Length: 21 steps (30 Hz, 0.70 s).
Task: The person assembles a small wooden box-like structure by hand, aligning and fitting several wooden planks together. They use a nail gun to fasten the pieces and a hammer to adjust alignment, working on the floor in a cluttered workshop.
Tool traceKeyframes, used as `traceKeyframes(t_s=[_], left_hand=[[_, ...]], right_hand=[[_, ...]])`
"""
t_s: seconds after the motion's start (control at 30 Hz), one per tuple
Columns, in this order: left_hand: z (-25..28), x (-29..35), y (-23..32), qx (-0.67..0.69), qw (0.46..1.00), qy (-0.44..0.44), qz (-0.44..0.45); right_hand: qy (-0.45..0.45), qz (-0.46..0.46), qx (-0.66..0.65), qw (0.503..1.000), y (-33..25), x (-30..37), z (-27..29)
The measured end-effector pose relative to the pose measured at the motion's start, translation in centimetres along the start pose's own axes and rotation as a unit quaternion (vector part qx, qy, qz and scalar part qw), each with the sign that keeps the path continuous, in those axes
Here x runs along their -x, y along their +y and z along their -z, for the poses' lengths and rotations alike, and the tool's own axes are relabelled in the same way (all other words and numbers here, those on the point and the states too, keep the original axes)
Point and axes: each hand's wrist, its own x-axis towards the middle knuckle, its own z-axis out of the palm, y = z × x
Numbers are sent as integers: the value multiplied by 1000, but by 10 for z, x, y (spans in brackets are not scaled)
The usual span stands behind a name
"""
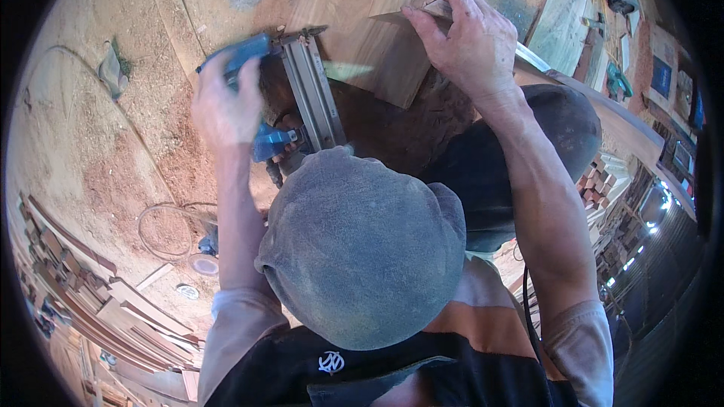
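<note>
Blue and silver, the nail gun (313, 90) sits above the sawdust-strewn floor (83, 143), beside the left edge of the wooden boards (407, 64). Your left hand (226, 109) is over its blue body, thumb and fingers parted; blur means you cannot tell whether they grip it. Your right hand (479, 41) is at the boards' right edge, thumb and forefinger slightly apart; whether they pinch anything, you cannot tell.

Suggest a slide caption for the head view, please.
Blurred left hand at a blue-and-grey nail gun; right hand at the edge of a wooden board.
</note>
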Motion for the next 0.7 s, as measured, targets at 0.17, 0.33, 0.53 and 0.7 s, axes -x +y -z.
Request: traceKeyframes(t_s=[0.17,0.33,0.53,0.7], left_hand=[[-11,50,-65,154,950,-136,233],[-33,45,-82,511,724,-297,356],[7,12,-58,533,739,-324,255],[48,-29,-25,626,657,-373,196]], right_hand=[[-16,-97,-35,995,-7,-4,10],[-45,-29,46,998,-9,-19,31],[120,199,135,963,-3,-30,17],[49,157,63,984,13,-32,9]])
